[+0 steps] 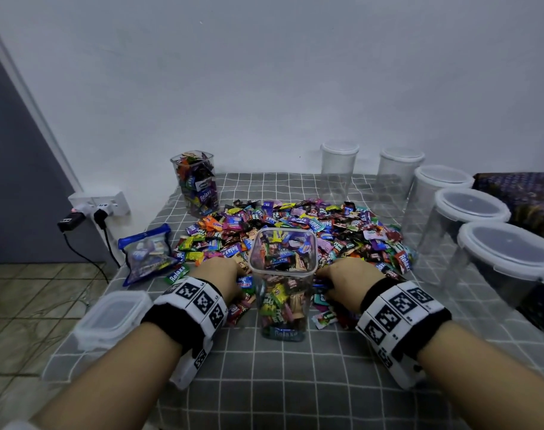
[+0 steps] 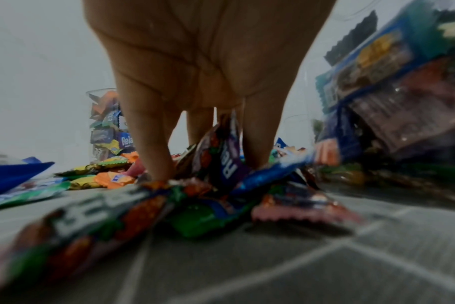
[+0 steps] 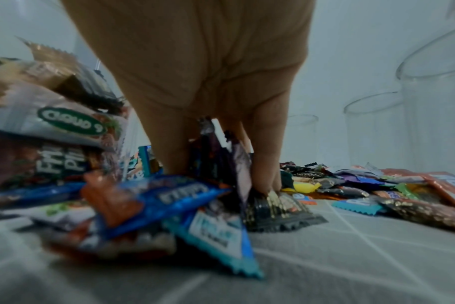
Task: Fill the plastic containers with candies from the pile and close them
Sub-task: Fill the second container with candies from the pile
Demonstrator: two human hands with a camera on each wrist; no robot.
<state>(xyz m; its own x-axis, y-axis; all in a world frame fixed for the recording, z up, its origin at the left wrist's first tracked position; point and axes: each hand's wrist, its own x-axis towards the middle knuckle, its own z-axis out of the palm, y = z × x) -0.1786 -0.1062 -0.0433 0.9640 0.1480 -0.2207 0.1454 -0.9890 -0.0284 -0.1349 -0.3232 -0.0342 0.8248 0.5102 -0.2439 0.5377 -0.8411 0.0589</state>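
A square clear container (image 1: 283,274) stands open at the table's near middle, packed almost to the rim with wrapped candies. Behind it spreads the candy pile (image 1: 311,225). My left hand (image 1: 224,274) digs into the pile's near edge just left of the container. In the left wrist view its thumb and fingers (image 2: 148,144) point down and pinch a purple wrapped candy (image 2: 229,160). My right hand (image 1: 345,277) is in the candies just right of the container. Its fingers (image 3: 265,156) and thumb grip dark wrapped candies (image 3: 216,156).
A second filled open container (image 1: 196,181) stands at the back left. Several empty lidded round containers (image 1: 469,231) line the right side. A loose square lid (image 1: 112,315) lies at the table's left edge by a blue zip bag (image 1: 146,256). Wall sockets (image 1: 100,206) sit left.
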